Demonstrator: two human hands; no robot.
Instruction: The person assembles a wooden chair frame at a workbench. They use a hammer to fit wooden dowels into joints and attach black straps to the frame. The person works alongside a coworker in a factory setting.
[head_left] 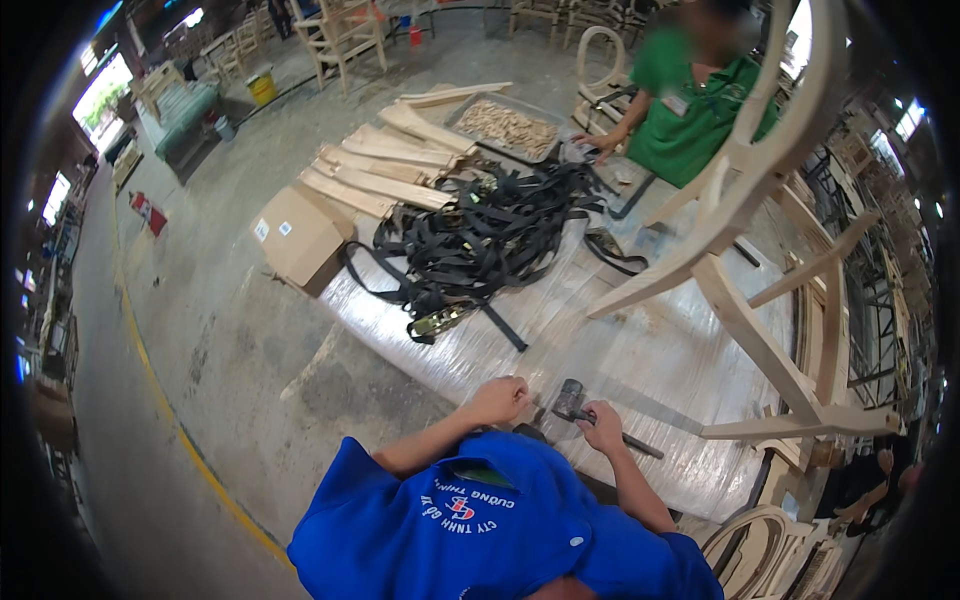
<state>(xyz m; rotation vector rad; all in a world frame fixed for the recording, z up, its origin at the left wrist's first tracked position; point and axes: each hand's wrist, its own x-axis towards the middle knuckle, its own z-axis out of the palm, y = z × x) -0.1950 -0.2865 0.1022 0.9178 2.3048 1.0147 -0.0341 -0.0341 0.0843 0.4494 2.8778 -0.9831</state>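
Plastic-wrapped, the table point(545, 355) lies partly hidden by a blue shirt point(470, 545); on it, a wooden chair frame point(757, 335), cropped above; tangled black straps point(490, 240); near the shirt, a mallet point(571, 400), grasped by the right hand point(601, 428); the left hand point(500, 399) curls, whether around anything I cannot tell

Table point(655, 355), topped with clear plastic film point(385, 312). Clock positions from table's middle, 12 on far side. At 9 to 10, by the corner: brown cardboard box point(298, 232). At 10: long pale boards point(385, 178), partly overlapping. At 11: shallow tray point(532, 157) of small wood pieces point(505, 125). Between boards and middle: tangled heap of black straps point(490, 235). At 2: loose strap point(607, 245). At 3 to 4: wooden chair frame point(760, 340).
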